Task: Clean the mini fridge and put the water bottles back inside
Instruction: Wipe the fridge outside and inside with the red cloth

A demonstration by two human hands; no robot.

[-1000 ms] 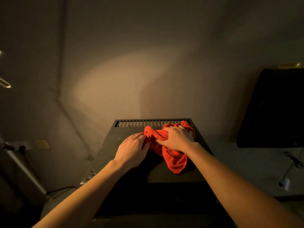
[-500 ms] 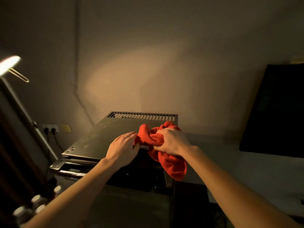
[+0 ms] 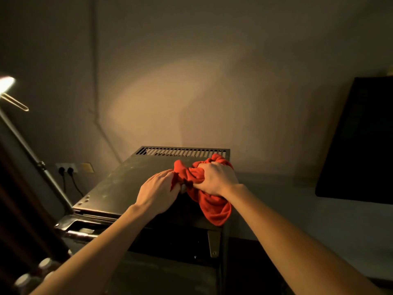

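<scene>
A dark mini fridge (image 3: pixel 119 188) stands against the wall, with a vent grille along the back of its top. A bunched red cloth (image 3: pixel 212 205) lies on the top's right side and hangs over the front right corner. My right hand (image 3: pixel 214 179) grips the cloth's bunched upper part. To its left, my left hand (image 3: pixel 159 192) rests on the fridge top and its fingertips pinch the cloth's left edge. White caps of water bottles (image 3: pixel 34 275) show at the lower left, low beside the fridge. The fridge's open front is dark.
A lit lamp (image 3: pixel 6 84) on a slanted metal pole (image 3: pixel 38 165) leans at the left. Wall sockets (image 3: pixel 66 169) with plugged cables sit behind the fridge. A black screen (image 3: pixel 361 145) stands on a pale counter (image 3: pixel 297 209) at the right.
My view has shifted so the fridge sits further left and its open front shows. Both hands stay on the red cloth, which now hangs over the front right corner.
</scene>
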